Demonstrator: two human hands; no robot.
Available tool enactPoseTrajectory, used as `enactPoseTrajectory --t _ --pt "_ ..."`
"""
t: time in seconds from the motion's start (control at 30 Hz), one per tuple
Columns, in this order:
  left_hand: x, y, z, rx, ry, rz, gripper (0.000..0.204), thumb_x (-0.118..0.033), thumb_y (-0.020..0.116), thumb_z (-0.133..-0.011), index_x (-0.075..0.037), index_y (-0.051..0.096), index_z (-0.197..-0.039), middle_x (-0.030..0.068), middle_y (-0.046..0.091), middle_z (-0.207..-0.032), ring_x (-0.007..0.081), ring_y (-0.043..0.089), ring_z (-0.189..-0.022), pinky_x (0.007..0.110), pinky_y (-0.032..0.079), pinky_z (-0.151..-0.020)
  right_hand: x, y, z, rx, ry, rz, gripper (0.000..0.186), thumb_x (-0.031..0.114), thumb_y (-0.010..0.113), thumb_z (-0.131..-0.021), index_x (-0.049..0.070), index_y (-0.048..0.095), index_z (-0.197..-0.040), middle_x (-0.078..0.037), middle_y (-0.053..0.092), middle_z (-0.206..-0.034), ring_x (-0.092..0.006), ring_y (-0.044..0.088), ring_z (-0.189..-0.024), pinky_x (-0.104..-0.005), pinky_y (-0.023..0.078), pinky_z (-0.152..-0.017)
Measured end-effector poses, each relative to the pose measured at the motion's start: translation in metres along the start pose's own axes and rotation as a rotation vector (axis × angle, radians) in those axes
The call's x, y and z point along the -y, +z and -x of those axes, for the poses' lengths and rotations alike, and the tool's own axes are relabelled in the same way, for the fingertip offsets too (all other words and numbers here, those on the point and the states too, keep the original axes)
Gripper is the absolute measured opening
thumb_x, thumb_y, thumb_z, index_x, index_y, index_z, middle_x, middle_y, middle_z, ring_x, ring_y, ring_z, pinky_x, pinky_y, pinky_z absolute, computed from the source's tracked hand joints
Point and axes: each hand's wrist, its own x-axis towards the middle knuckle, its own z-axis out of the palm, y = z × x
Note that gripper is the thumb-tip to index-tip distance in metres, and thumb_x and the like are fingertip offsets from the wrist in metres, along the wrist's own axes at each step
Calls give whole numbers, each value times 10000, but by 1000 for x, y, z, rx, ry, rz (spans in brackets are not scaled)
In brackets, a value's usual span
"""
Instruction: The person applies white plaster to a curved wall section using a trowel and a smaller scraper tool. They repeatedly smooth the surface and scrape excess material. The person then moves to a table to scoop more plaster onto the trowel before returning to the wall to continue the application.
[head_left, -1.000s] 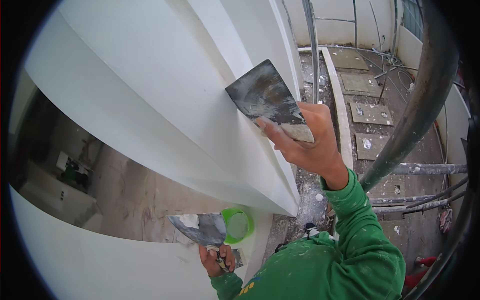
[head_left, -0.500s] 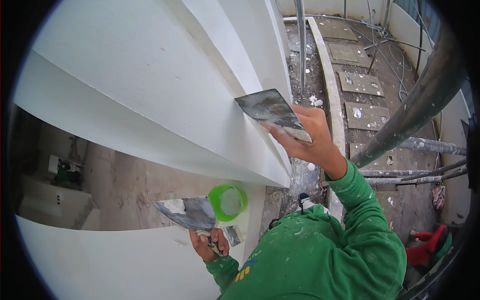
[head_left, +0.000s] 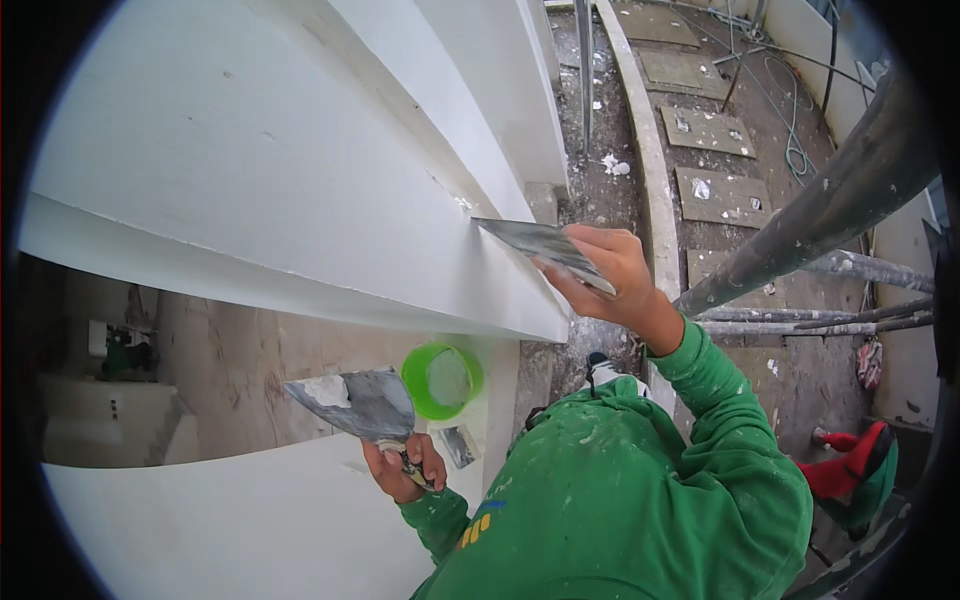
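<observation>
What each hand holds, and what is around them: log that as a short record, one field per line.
left hand: grips a wide scraper, white paste on its blade
right hand: holds a flat blade, its far end apparently against the white wall
green bucket: just right of the wide scraper
scaffold pipe: thick, grey, slanting at right

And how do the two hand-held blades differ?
The putty knife in the left hand bears a white lump; the scraper in the right hand shows none. The putty knife shows its broad face; the scraper looks narrower, its edge at the white wall. Both are grey.
</observation>
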Motion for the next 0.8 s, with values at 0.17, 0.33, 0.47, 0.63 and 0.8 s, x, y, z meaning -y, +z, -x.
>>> enactPoseTrajectory --t 0.17,0.33,0.47,0.63,0.8 --pt "2 0 -2 35 37 39 548 -234 415 -981 -46 166 -1431 96 370 -763 138 378 -384 261 379 -220 -16 9 45 22 176 -59 198 1 708 -762 -21 668 -955 -138 654 -789 -267 637 -595 -313 499 -537" --pt "-1 -9 5 -19 -39 224 611 -178 435 -967 -181 109 -1483 149 440 -778 216 443 -467 331 446 -286 -18 -3 34 -99 14 87 180 2 712 -754 -25 681 -930 -145 672 -788 -268 649 -597 -315 500 -519" --pt "2 -9 5 -8 -24 211 601 -176 431 -965 -172 115 -1477 152 440 -775 213 444 -467 323 446 -281 0 -16 -14 -182 -51 177 167 13 726 -744 -35 685 -899 -144 684 -791 -231 653 -577 -281 484 -502" --pt "0 3 0 18 41 31 540 -235 426 -976 -15 178 -1401 105 379 -772 138 380 -389 256 367 -218 23 -2 -68 -265 84 -151 161 19 726 -749 -39 683 -893 -133 668 -735 -213 627 -540 -278 463 -490" --pt "-1 4 4 -28 28 17 552 -232 434 -975 -23 168 -1411 106 377 -771 139 379 -390 256 370 -221 35 -11 -97 -189 -224 101 119 5 714 -757 -36 672 -861 -132 639 -693 -244 598 -517 -301 441 -473"
